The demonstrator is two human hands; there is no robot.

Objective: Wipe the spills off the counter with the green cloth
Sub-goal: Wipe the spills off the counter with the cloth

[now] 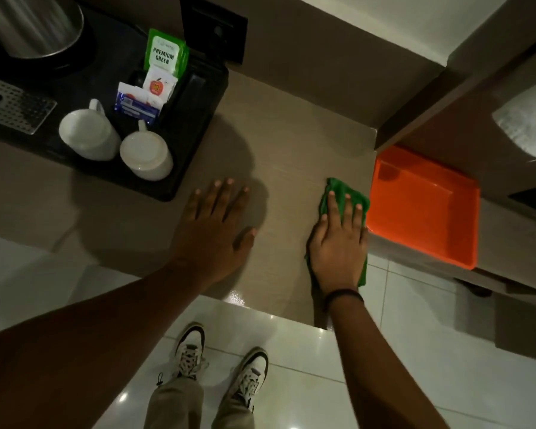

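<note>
The green cloth [342, 193] lies flat on the beige counter [291, 144], near its right edge. My right hand [338, 243] presses down on the cloth with fingers spread, covering most of it. My left hand [212, 227] rests palm down on the bare counter to the left, fingers apart, holding nothing. I cannot make out any spill on the counter surface in this dim light.
A black tray [195, 119] at the left holds two upturned white mugs [89, 134] [146, 154] and tea sachets [164, 55]. A kettle [31, 23] stands at the far left. An orange tray [424, 205] sits just right of the cloth. The counter's front edge is near my wrists.
</note>
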